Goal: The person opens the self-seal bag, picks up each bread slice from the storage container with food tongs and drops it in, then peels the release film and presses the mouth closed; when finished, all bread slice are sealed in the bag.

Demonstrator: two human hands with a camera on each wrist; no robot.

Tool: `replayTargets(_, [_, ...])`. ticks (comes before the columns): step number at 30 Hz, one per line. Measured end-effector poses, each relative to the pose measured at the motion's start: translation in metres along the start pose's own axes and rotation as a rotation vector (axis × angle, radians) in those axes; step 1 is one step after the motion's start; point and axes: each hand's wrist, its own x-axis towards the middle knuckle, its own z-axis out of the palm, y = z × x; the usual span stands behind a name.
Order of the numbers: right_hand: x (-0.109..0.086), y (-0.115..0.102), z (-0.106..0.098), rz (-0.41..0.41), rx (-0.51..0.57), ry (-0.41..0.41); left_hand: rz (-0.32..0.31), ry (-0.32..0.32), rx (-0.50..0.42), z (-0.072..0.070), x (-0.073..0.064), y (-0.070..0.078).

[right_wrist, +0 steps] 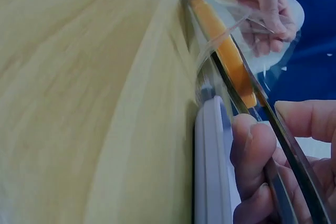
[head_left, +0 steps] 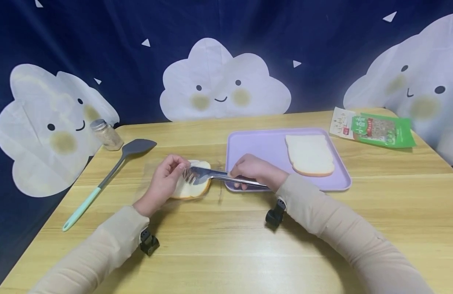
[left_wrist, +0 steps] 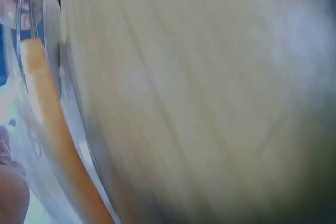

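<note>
My right hand (head_left: pixel 254 169) grips metal tongs (head_left: pixel 245 180) with a fork-like end. The tongs reach into a clear plastic bag (head_left: pixel 151 173), one arm over and one under a slice of white bread (head_left: pixel 192 190). In the right wrist view, the brown crust (right_wrist: pixel 220 35) lies between the tong arms. My left hand (head_left: pixel 162 181) pinches the upper film of the bag with thumb and fingers. A loose fold of film arches over the crust in the left wrist view.
A lilac tray (head_left: pixel 256 141) holds another bread slice (head_left: pixel 310 155), right of the bag. A green seasoning packet (head_left: pixel 380 128) lies at the back right. On the left are a grey-headed spatula (head_left: pixel 138 147) with a mint handle and a capped spice jar (head_left: pixel 107 135).
</note>
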Motion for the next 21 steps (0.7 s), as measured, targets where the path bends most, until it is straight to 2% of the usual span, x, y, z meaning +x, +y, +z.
replayTargets(5, [0.000,-0.002,0.003,-0.001,-0.004,0.017,-0.027,-0.003,0.013,-0.003,0.001,-0.001])
replayTargets(8, [-0.002,-0.003,0.001,-0.004,-0.020,0.016,-0.029,0.019,0.043,-0.006,0.003,-0.003])
replayTargets(13, [-0.004,-0.003,-0.008,-0.003,-0.021,-0.026,0.011,0.072,0.055,-0.009,0.005,-0.007])
replayTargets(18, [-0.004,0.000,-0.017,0.008,-0.011,-0.084,0.015,0.090,0.025,-0.008,0.005,-0.007])
replayTargets(21, [-0.008,0.003,-0.021,0.018,-0.005,-0.093,0.011,0.108,0.021,-0.007,0.004,-0.007])
